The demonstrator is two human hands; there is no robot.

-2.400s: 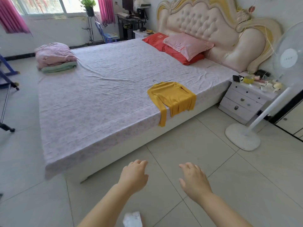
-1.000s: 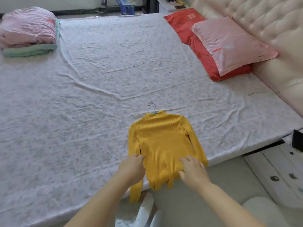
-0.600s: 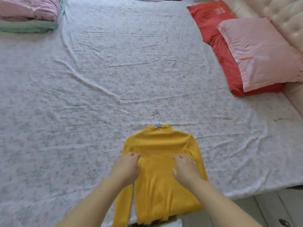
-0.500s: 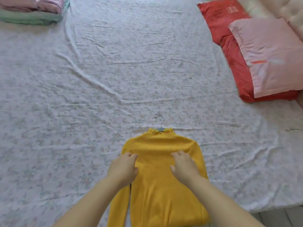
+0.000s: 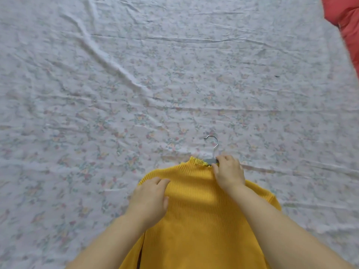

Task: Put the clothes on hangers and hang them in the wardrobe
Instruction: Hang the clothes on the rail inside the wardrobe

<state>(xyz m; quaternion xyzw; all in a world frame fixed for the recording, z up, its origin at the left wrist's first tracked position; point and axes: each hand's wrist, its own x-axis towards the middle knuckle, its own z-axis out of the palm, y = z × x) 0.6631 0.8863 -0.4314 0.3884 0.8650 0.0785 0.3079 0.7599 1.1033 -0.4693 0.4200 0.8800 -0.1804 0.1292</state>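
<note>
One yellow sweater [image 5: 194, 210] is lying flat on the flowered sheet [image 5: 136, 84], collar pointing away from the person, under both hands. One hanger [image 5: 213, 146] is sitting inside it, its metal hook sticking out past the collar onto the sheet. The right hand [image 5: 229, 173] is curling its fingers round the hanger's grey neck at the collar. The left hand [image 5: 149, 199] is resting on the sweater's left shoulder, fingers relaxed and holding nothing. One red pillow [image 5: 347, 22] is showing at the top right corner.
</note>
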